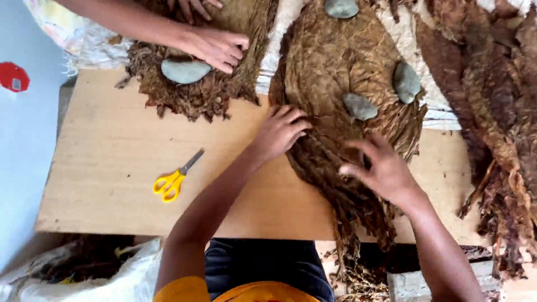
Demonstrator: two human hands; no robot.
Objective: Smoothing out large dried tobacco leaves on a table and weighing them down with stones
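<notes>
Two hands work our stack of dried brown leaves (335, 72) on the board (112, 168): left hand (279, 131) flat, fingers spread, on its near-left edge; right hand (380, 168) half-open, empty, hovering lower right; leaves run away from us.

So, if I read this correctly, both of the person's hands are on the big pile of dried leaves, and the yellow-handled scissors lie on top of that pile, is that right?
Not quite. The head view shows the yellow-handled scissors lying on the bare wooden board, apart from the pile of dried leaves and to its left. The rest holds: the left hand and right hand are both on the pile.
</notes>
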